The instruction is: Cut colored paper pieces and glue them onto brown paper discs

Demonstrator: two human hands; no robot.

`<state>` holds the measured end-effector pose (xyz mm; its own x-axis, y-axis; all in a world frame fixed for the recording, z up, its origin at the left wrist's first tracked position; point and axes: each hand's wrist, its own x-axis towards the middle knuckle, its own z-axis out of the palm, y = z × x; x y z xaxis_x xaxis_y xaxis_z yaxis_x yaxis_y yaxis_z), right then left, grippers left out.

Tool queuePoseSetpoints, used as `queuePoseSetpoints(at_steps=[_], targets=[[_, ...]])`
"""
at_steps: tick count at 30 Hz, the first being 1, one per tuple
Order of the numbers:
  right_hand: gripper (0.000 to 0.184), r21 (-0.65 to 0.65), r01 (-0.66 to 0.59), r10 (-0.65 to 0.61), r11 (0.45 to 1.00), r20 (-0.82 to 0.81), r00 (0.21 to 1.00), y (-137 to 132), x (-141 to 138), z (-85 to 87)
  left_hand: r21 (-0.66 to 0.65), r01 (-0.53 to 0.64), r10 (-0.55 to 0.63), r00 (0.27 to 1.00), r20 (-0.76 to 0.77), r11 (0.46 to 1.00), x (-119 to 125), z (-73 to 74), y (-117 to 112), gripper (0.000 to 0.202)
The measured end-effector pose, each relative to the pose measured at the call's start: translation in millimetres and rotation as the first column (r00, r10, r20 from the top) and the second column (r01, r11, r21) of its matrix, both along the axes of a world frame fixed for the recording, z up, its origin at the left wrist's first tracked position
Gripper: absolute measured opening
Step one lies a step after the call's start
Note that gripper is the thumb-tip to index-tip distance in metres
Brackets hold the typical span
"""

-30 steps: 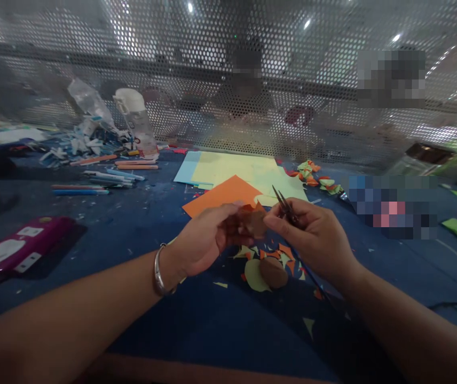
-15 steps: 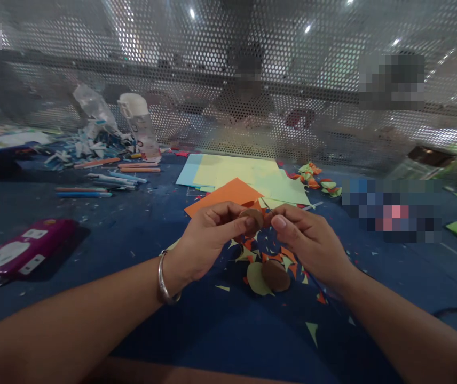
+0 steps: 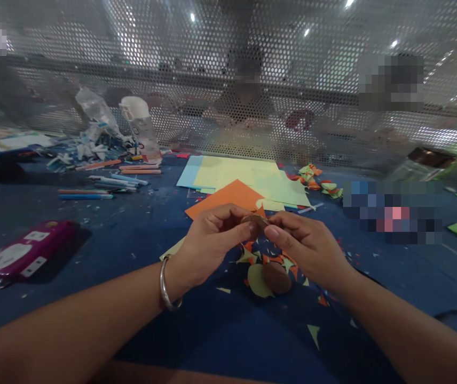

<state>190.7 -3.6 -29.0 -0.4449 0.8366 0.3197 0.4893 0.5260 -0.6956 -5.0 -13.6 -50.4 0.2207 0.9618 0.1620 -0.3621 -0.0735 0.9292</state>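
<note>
A small brown disc (image 3: pixel 258 220), seen nearly edge-on, is pinched at its left side between the thumb and fingers of my left hand (image 3: pixel 208 240), which has a silver bangle at the wrist. The thumb and bent forefinger of my right hand (image 3: pixel 312 242) close on the disc's right edge. Below them on the table, a second brown disc (image 3: pixel 278 278) overlaps a pale yellow-green paper round (image 3: pixel 256 280). Orange and pale green paper scraps (image 3: pixel 248 255) lie around these. Just behind my fingers is an orange paper sheet (image 3: pixel 228 194), partly hidden by my left hand.
Yellow, blue and pale green paper sheets (image 3: pixel 244 169) lie farther back. At left are a purple packet (image 3: pixel 32 248), several pens (image 3: pixel 112 182) and a white-capped bottle (image 3: pixel 140 128). Crumpled paper pieces (image 3: pixel 312 178) sit back right. A perforated metal screen (image 3: pixel 196 64) stands behind.
My right hand has moved slightly left, and its fingertips now meet the brown disc. The disc has turned from showing its face to nearly edge-on.
</note>
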Motion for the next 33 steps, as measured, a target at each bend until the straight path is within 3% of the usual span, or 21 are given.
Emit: queuePoseSetpoints(at_steps=[33], targets=[[0.038, 0.057, -0.049, 0.050, 0.997, -0.014, 0.999, 0.1, 1.4, 5.4, -0.007, 0.077, -0.077, 0.997, 0.024, 0.997, -3.4, 0.4, 1.8, 0.004]])
